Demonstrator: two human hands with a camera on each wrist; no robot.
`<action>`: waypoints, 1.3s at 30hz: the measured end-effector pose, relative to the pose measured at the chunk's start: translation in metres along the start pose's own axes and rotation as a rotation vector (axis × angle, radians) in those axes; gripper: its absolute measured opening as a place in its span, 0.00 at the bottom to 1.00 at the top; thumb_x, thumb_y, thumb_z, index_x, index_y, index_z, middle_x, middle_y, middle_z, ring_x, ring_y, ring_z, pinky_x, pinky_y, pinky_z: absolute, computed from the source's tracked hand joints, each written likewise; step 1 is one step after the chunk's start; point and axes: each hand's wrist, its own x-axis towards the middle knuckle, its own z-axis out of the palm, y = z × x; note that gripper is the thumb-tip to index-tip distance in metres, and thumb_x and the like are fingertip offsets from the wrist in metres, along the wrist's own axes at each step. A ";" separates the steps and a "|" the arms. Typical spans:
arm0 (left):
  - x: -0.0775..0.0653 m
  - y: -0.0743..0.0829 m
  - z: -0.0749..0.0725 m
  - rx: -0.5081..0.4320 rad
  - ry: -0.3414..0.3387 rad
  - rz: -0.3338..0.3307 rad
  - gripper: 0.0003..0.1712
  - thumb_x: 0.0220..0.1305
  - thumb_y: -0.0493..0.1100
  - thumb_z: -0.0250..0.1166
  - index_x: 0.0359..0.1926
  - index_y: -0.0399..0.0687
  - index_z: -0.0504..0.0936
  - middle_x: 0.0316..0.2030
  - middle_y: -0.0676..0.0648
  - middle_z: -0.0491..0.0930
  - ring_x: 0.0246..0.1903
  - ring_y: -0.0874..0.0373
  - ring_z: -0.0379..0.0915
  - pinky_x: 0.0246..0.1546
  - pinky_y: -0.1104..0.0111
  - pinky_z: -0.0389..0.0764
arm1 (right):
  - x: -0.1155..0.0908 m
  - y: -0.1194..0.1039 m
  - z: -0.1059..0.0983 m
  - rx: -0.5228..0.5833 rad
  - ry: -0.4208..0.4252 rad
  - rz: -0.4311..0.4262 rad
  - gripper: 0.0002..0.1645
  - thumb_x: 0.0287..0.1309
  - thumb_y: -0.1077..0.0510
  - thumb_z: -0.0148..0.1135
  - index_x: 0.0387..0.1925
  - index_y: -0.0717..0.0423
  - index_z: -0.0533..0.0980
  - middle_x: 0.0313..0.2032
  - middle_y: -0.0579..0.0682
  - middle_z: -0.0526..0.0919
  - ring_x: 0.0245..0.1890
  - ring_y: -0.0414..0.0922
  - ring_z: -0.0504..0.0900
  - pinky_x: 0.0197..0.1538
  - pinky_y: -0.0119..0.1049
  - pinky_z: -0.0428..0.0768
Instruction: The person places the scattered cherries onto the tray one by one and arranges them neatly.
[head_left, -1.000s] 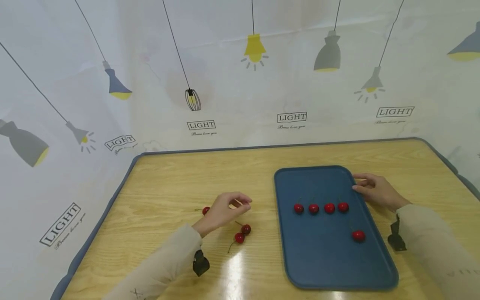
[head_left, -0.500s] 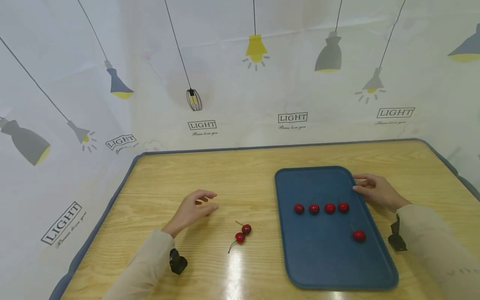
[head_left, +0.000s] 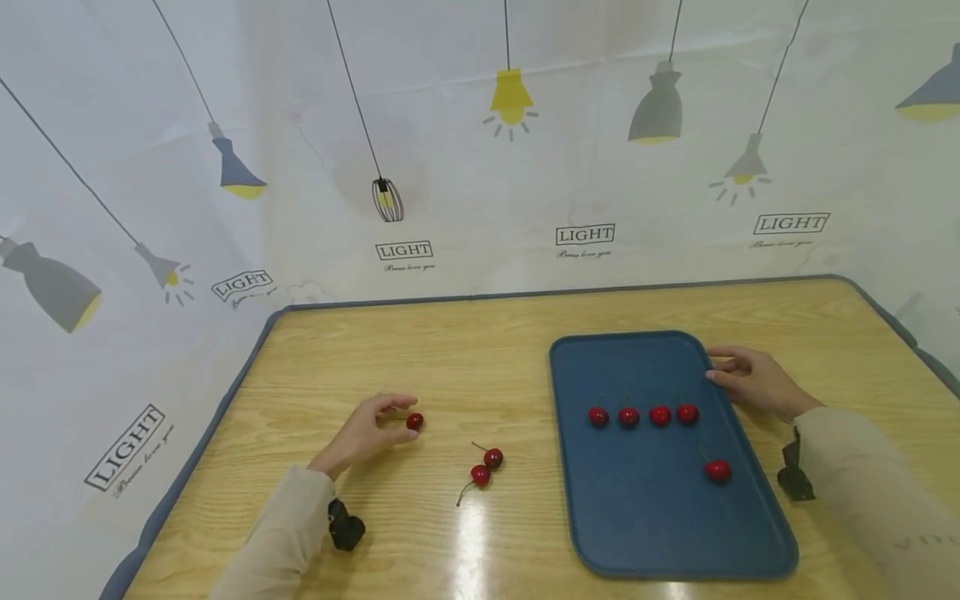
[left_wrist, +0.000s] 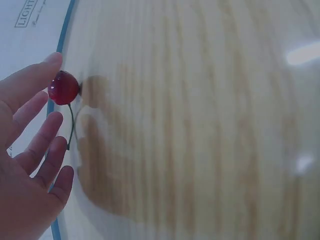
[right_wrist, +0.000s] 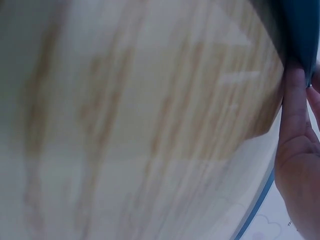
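Note:
A red cherry [head_left: 415, 422] lies on the table just at the fingertips of my left hand [head_left: 367, 435]. Its green stem [left_wrist: 71, 122] curves beside the spread fingers in the left wrist view, and one fingertip overlaps the fruit's upper edge. At the tray's right side, my right hand [head_left: 757, 385] holds the rim of the blue tray [head_left: 675, 533], thumb against the edge. On the tray a row of several cherries [head_left: 628, 417] spans the middle, and one more cherry [head_left: 717, 472] sits lower right.
Two stemmed cherries, an upper one [head_left: 492, 458] and a lower one [head_left: 480, 476], lie close together between my left hand and the tray. The wooden table [head_left: 420, 350] has a blue border along the printed wall covering [head_left: 465, 167].
My left hand has drawn back to the left and come down to the lone cherry, its fingertips now around it. My right hand and the tray have stayed put.

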 end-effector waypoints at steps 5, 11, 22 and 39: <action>0.001 -0.005 0.003 -0.014 0.004 -0.013 0.26 0.47 0.38 0.69 0.50 0.40 0.74 0.47 0.43 0.74 0.49 0.49 0.68 0.53 0.55 0.63 | 0.000 -0.001 0.000 -0.001 0.001 0.004 0.34 0.60 0.54 0.52 0.60 0.73 0.55 0.47 0.72 0.69 0.34 0.30 0.75 0.36 0.36 0.78; 0.002 -0.009 0.006 0.000 0.038 -0.012 0.23 0.48 0.36 0.67 0.48 0.39 0.75 0.46 0.42 0.74 0.47 0.48 0.68 0.51 0.56 0.65 | 0.000 -0.001 0.000 0.005 -0.002 0.001 0.35 0.60 0.54 0.52 0.60 0.73 0.55 0.47 0.72 0.69 0.34 0.29 0.75 0.37 0.36 0.78; 0.005 -0.007 0.010 0.006 0.073 -0.038 0.16 0.50 0.32 0.65 0.43 0.37 0.77 0.38 0.45 0.77 0.39 0.53 0.72 0.41 0.63 0.72 | 0.000 0.000 0.000 -0.002 0.004 -0.002 0.34 0.60 0.55 0.52 0.60 0.73 0.55 0.46 0.72 0.70 0.34 0.32 0.76 0.36 0.36 0.78; 0.006 -0.009 0.011 0.027 0.065 -0.007 0.12 0.50 0.30 0.64 0.39 0.36 0.79 0.31 0.47 0.78 0.32 0.57 0.72 0.35 0.69 0.72 | 0.001 0.003 0.001 0.012 -0.001 0.007 0.35 0.60 0.54 0.52 0.61 0.72 0.55 0.46 0.70 0.69 0.35 0.33 0.77 0.37 0.35 0.78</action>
